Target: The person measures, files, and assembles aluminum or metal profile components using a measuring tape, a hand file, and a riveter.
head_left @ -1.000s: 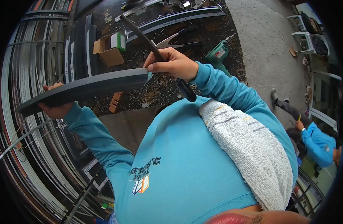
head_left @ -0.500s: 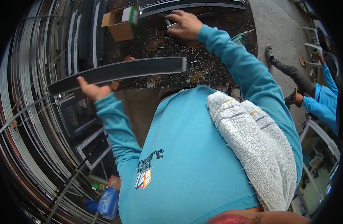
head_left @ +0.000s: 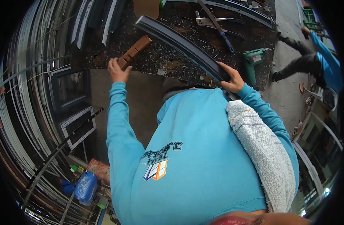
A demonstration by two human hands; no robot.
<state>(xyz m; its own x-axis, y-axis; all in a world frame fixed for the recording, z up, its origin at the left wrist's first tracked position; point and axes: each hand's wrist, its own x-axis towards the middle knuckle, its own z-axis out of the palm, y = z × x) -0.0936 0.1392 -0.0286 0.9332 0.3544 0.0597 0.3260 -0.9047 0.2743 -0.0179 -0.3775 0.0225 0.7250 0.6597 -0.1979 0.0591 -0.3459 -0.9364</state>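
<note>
My right hand (head_left: 234, 78) grips the near end of a long dark grey channel profile (head_left: 183, 44), thumb on one side and fingers on the other. The profile slants over the bench, its pale cut end pointing up and left. At the bench's front edge, my left hand (head_left: 118, 71) has thumb and fingers on either side of the near end of a brown notched wooden block (head_left: 133, 51). Beyond the profile lie a metal square (head_left: 207, 22) and a blue-handled file-like tool (head_left: 220, 32). A green power drill (head_left: 252, 62) rests to the right of my right hand.
The dark workbench (head_left: 172, 67) is strewn with metal shavings. A cardboard box (head_left: 146, 8) and more profiles (head_left: 235, 8) lie at its far side. Racks of long bars (head_left: 27, 112) fill the left. Another person (head_left: 310, 60) is on the right, beyond the bench.
The profile has swung round from lying crosswise and passed from my left hand to my right. My left hand has moved to the wooden block; my right has left the tools.
</note>
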